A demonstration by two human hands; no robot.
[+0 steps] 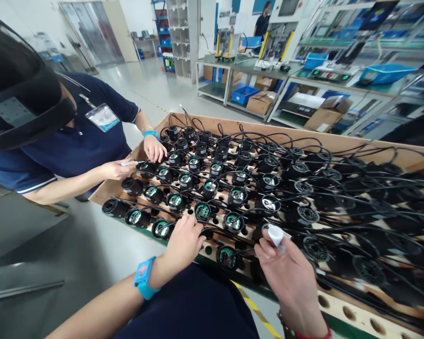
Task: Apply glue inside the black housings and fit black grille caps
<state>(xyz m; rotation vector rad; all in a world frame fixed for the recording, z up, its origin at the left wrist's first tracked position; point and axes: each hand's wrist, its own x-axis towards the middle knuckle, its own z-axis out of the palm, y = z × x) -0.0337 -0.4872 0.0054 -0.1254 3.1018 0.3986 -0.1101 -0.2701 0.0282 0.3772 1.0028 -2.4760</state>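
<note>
Rows of black cylindrical housings [202, 210] with green boards inside stand in a wooden tray [129, 209]. My left hand [185, 240], below a blue wristband [144, 278], rests at the near rows beside an open housing [161, 229], its fingers bent together; what they hold, if anything, is hidden. On the right, my right hand [286, 268] is closed around a white-capped tube [275, 234], held above the housings. A round housing with a green board [227, 257] sits between my two hands. Black cables run across the housings.
Across the left corner, another person [102, 117] in a dark blue shirt works on the same tray, holding a white tube [129, 164]. Green-topped benches [247, 68] with blue bins [245, 94] and cardboard boxes stand behind. A further person [262, 22] is at the back.
</note>
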